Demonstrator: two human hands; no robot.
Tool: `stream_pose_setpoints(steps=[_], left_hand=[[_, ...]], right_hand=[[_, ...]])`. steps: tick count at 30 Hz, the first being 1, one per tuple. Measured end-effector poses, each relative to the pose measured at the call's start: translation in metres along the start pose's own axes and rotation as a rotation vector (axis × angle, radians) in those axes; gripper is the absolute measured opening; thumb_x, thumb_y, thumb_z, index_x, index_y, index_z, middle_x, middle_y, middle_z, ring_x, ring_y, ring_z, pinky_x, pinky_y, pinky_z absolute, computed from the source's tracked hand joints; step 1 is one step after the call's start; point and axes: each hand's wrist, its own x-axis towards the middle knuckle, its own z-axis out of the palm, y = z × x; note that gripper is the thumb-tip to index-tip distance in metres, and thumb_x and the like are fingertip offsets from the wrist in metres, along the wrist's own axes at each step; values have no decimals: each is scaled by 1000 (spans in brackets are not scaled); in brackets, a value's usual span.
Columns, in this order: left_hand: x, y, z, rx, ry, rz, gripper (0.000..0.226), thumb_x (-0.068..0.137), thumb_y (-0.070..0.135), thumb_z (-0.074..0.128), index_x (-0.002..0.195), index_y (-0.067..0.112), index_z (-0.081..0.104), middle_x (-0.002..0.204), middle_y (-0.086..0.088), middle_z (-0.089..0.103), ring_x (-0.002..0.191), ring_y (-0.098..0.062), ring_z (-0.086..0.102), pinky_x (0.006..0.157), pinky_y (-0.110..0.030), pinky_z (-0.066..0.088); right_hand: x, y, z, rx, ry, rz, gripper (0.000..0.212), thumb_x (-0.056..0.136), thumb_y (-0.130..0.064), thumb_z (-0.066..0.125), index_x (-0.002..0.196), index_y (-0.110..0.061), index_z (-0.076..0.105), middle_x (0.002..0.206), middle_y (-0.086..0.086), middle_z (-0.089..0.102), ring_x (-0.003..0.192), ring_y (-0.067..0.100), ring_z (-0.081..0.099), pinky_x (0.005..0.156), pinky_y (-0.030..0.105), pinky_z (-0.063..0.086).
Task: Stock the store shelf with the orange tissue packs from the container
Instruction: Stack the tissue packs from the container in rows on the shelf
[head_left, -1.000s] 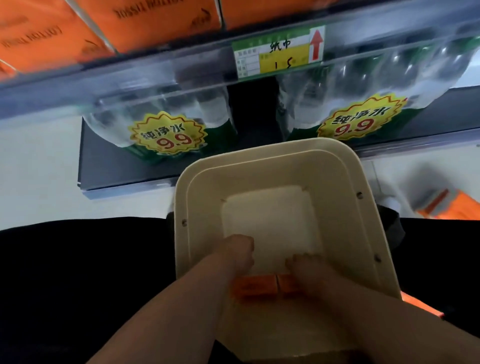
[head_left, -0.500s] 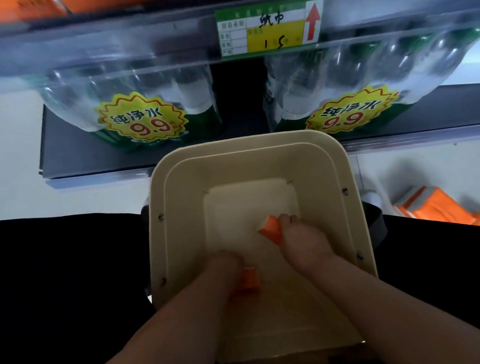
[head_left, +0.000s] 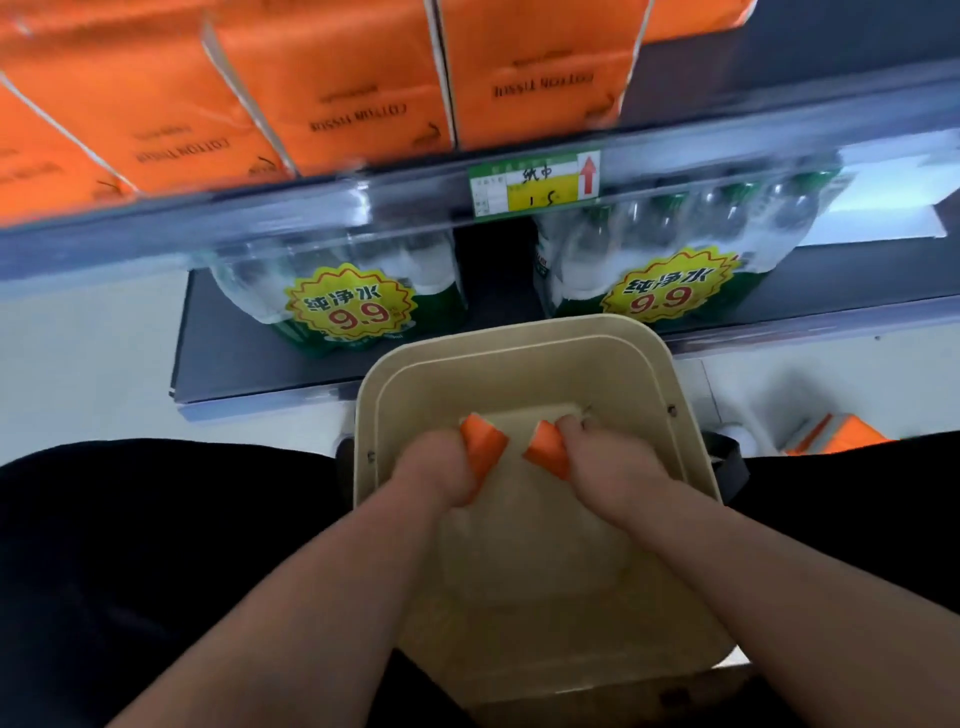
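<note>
Orange tissue packs (head_left: 484, 446) gripped in each hand (head_left: 435, 470) inside container (head_left: 691, 415).

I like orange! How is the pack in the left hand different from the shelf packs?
The held pack tilts over the container, gripped by the left hand; the shelf packs stand in a row. Shelf packs show lettering; the held pack shows none. Both are orange.
</note>
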Motion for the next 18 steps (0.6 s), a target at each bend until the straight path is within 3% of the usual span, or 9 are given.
stream_pose_setpoints(steps=[5, 9, 14, 18], left_hand=[[-47, 21, -61, 24, 222, 103, 23, 82, 25, 59, 101, 12, 60, 104, -12, 68, 98, -29, 64, 82, -35, 51], [-86, 45, -108, 8, 430, 232, 24, 80, 27, 61, 94, 16, 46, 100, -8, 65, 94, -28, 63, 74, -36, 49], [-128, 95, -165, -19, 632, 374, 33, 78, 17, 59, 109, 11, 48, 105, -14, 65, 100, -34, 62, 76, -36, 47], [-144, 141, -201, 29, 684, 435, 42, 81, 14, 57, 122, 12, 47, 113, -16, 63, 106, -34, 59, 84, -38, 48]], right_hand=[[-30, -1, -56, -48, 177, 15, 36, 91, -28, 49, 126, -21, 42, 116, 7, 58, 104, 29, 60, 79, 37, 46], [-60, 11, -111, -113, 419, 56, 39, 93, -35, 49, 130, -25, 40, 123, 4, 56, 111, 27, 56, 86, 39, 42], [-101, 31, -177, -184, 538, 168, 49, 90, -19, 47, 136, -28, 35, 134, 4, 47, 126, 28, 42, 100, 48, 30], [-123, 50, -210, -161, 584, 238, 56, 85, -9, 50, 135, -25, 33, 135, 1, 45, 126, 27, 40, 102, 52, 29]])
